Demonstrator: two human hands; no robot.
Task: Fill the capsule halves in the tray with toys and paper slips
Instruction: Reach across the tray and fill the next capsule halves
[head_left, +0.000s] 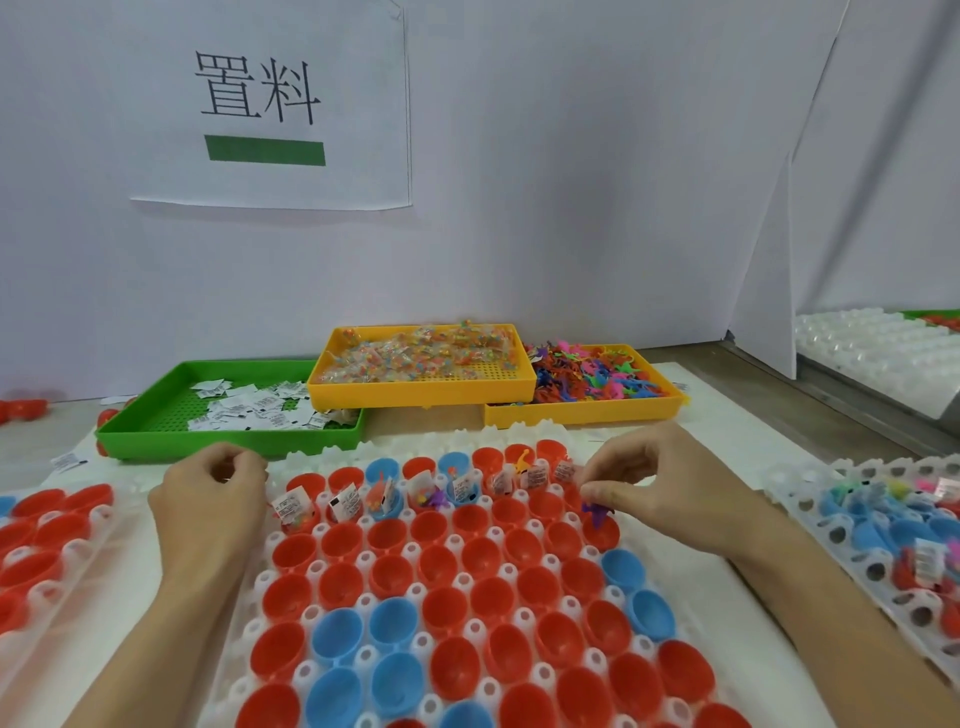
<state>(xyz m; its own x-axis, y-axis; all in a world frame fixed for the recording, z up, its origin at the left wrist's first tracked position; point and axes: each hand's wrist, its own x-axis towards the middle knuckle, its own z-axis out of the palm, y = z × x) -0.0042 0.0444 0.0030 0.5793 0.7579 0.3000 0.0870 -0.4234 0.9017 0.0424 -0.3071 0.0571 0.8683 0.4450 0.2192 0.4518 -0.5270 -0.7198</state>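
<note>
Pinching a small purple toy (598, 512) between thumb and fingertips, right hand (660, 493) right of centre, just above a red capsule half (602, 532) at the right end of the tray's third row. Left hand (208, 499) left of centre, fingers curled in toward the palm; cannot tell whether anything sits inside them. White tray (467, 631) filling the lower middle of the frame, packed with red and blue halves; second row from the far edge already holding toys and paper slips (291, 506), nearer rows bare inside. Green bin (156, 428) of loose slips at mid-left, yellow bin (415, 387) of bagged pieces at centre, second yellow bin (587, 410) of coloured toys to its right. More trays at left and right edges. Paper sign (267, 104) upper left on the wall.
</note>
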